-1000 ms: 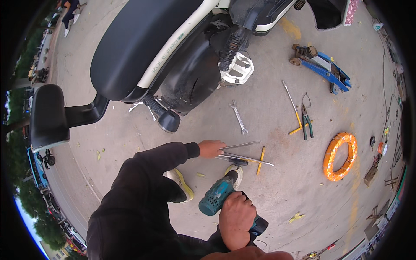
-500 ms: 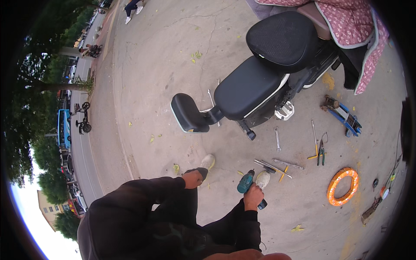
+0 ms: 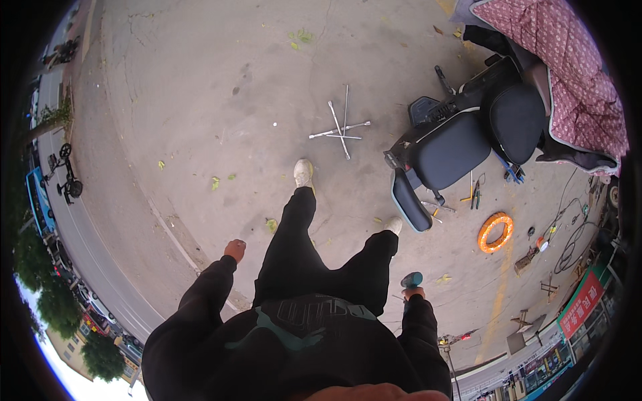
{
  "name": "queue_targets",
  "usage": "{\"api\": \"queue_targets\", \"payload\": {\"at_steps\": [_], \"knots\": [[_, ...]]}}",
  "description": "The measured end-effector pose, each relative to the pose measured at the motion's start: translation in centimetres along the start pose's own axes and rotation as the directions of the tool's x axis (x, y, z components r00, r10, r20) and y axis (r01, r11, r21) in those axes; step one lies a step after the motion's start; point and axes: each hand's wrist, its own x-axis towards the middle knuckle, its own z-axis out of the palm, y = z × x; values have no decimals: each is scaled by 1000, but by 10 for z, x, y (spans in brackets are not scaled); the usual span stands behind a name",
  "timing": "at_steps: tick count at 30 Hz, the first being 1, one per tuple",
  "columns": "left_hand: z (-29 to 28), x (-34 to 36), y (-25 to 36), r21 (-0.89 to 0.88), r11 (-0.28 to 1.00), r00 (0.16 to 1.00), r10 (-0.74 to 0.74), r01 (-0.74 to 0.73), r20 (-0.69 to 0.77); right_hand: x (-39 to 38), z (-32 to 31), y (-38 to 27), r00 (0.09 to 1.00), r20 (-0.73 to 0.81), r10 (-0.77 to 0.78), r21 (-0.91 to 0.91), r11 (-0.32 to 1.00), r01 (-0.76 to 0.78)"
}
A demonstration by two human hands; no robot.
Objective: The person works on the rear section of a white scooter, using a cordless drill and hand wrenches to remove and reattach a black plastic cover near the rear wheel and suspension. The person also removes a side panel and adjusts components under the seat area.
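Note:
My left hand (image 3: 235,250) hangs at my left, fingers loosely closed with nothing visible in them. My right hand (image 3: 413,293) holds a teal cordless drill (image 3: 412,281) at my right side. Ahead on the right stands an electric scooter with a black seat (image 3: 449,148) and a backrest (image 3: 411,199). Two crossed metal lug wrenches (image 3: 340,130) lie on the concrete ground (image 3: 214,120) beside it. Loose tools (image 3: 436,210) and green-handled pliers (image 3: 476,196) lie to its near right, along with an orange-wrapped ring (image 3: 495,232).
A pink quilted cover (image 3: 575,80) drapes over the scooter's front. A blue jack (image 3: 513,172) lies partly behind it. Cables (image 3: 568,248) and a stool (image 3: 548,289) are at the right. A road with a parked bike (image 3: 67,175) borders the left.
I have risen and stepped forward on the left. My left hand has left the rods on the ground. The scooter has shifted right in view, showing the crossed wrenches. The drill stays in my right hand.

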Motion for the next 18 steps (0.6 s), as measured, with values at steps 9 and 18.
{"api": "queue_targets", "payload": {"at_steps": [9, 18], "knots": [[-181, 94, -41, 337, 929, 988, 140, -154, 65, -145, 60, -140, 952, 283, -117, 117, 989, 87], [-410, 211, 228, 37, 949, 938, 314, -312, -147, -169, 4, -338, 902, 354, -248, 411, 907, 89]]}}
